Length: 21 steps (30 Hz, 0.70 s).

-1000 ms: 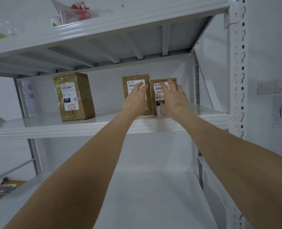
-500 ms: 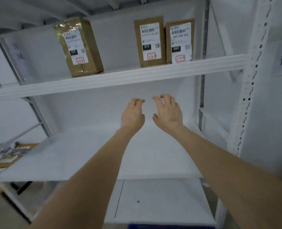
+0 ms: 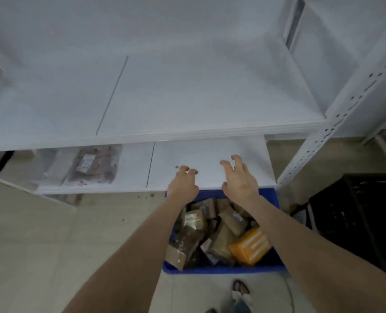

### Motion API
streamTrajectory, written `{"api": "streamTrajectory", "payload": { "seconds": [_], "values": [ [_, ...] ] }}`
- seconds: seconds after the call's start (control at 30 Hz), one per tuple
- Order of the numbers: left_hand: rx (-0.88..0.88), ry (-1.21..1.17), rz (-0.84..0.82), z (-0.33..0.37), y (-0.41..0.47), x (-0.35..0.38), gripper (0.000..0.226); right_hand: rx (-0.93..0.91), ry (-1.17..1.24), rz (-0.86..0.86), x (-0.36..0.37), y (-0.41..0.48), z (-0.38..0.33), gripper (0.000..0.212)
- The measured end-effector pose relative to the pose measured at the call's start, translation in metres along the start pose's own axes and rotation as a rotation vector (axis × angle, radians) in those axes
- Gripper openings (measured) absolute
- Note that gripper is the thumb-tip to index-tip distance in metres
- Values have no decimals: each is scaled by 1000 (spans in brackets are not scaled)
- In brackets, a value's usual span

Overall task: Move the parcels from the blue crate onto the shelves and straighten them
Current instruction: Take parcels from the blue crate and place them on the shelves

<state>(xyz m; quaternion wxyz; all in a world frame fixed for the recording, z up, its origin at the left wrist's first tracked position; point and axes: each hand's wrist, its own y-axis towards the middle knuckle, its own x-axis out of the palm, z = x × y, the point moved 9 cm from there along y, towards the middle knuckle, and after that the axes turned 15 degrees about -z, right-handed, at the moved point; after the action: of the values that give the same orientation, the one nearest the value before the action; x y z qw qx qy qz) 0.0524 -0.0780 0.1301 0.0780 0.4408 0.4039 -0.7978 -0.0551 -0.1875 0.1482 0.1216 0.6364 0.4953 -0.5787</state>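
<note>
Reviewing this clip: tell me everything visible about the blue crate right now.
The blue plastic crate is rectangular, open-topped, upright on the pale tiled floor, its far rim at the front edge of the lowest white shelf. It is heaped with jumbled brown taped parcels and one orange box near its right corner. Both bare forearms cross above it, hiding parts of its rims; the left hand and right hand hover over its far end, empty, with no contact showing.

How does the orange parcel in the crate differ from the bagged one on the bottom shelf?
The orange parcel is a bright box, tilted among others in the blue crate; the bagged parcel is brownish, flat, lying on the bottom shelf. Both are untouched.
</note>
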Motion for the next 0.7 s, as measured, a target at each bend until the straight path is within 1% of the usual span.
{"api": "streamTrajectory", "payload": {
  "seconds": [0.13,0.23,0.33,0.43,0.5,0.63,0.7],
  "values": [
    [-88,-50,-161,-29,45,82,47,65,82,-153,88,30,45,59],
    [-163,-93,-269,-49,70,144,50,143,148,-283,152,50,75,60],
    [-237,-124,-335,-77,88,197,54,179,191,-400,216,68,90,63],
    [-316,-130,-364,-116,106,236,44,197,301,-490,281,88,88,67],
    [-365,-132,-399,-146,118,260,44,209,390,-544,326,100,79,62],
    [-420,-102,-442,-197,143,299,44,349,685,-742,421,114,60,53],
    [-431,-74,-471,-221,158,320,43,437,843,-796,466,118,49,42]
  ]
}}
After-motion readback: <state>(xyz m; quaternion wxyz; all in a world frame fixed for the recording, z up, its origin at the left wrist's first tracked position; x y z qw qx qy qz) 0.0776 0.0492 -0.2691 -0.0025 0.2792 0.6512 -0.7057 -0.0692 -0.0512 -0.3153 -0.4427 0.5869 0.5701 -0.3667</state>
